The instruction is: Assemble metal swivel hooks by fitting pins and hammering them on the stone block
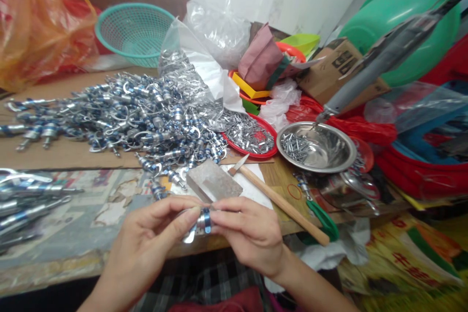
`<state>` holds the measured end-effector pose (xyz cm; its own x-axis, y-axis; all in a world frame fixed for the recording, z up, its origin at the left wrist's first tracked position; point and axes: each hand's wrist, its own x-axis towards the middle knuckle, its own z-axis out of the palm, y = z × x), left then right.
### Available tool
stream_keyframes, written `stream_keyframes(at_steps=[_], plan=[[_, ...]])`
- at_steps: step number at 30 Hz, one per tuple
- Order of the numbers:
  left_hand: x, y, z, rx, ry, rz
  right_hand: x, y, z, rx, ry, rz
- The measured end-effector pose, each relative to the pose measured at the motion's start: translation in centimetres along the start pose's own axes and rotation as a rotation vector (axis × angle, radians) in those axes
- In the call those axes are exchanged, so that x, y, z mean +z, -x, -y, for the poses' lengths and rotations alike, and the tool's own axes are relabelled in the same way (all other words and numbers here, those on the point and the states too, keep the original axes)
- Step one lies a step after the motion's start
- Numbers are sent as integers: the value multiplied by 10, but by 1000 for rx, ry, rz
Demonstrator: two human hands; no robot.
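Note:
My left hand point(153, 239) and my right hand point(252, 231) meet near the table's front edge, both closed on one small silver-and-blue metal fitting point(205, 222). Thumb and fingertips pinch it from either side, so its ends are hidden. A flat shiny tab shows below the left fingertips. Just beyond my hands lies a grey metal block point(214, 180). To its right rests a hammer point(285, 204) with a long wooden handle. Similar blue-banded fittings point(146, 112) make a large heap behind, many with curved silver handles.
More fittings point(29, 204) lie at left. A red plate point(270, 148) holds small metal pieces; a steel bowl point(329, 158) holds pins. A grey power tool point(365, 75) hangs over the bowl. Behind are a teal basket point(135, 29), plastic bags, a cardboard box point(336, 68) and green basins point(398, 24).

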<state>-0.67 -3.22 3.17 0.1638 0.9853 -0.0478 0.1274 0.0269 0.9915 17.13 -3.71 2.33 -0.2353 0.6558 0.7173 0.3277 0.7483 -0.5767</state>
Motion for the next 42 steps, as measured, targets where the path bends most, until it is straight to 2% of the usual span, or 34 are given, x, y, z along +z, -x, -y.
stream_keyframes(at_steps=[2,5,7,10,11,13,14,15,16,18,20,24,27,29,32,34,36,38,40,42], plan=[[3,1,5,-94,131,-22,3,-1,1,83,-56,-6],[14,4,10,-223,312,-123,6,0,5,173,-66,-21],[21,6,11,-247,389,-166,5,0,8,238,-56,-13],[24,4,12,-217,418,-151,-4,-8,0,357,-51,141],[24,1,12,-217,409,-129,-10,-14,-8,379,-8,187],[22,-4,12,-230,395,-77,-26,-30,-34,410,226,222],[21,-8,11,-238,392,-54,-35,-38,-51,437,445,177],[21,-11,10,-243,392,-33,-44,-47,-70,521,683,204],[21,-14,9,-241,396,-14,-51,-55,-89,569,763,219],[21,-19,7,-232,405,16,-61,-67,-122,633,850,269],[21,-23,6,-234,412,35,-63,-75,-144,678,885,317],[20,-28,9,-267,459,51,-62,-82,-159,719,910,345],[19,-30,13,-282,484,62,-65,-83,-153,698,850,305],[18,-32,16,-296,492,66,-65,-80,-140,680,774,266],[17,-33,17,-288,501,67,-53,-67,-104,667,593,246],[17,-34,18,-277,499,70,-42,-56,-74,625,358,227],[16,-34,19,-276,496,69,-32,-45,-47,500,210,216],[16,-35,20,-272,494,66,-26,-37,-29,378,205,261],[16,-35,21,-266,493,70,-22,-32,-20,347,221,299],[16,-34,21,-260,493,80,-17,-30,-19,411,165,291]])
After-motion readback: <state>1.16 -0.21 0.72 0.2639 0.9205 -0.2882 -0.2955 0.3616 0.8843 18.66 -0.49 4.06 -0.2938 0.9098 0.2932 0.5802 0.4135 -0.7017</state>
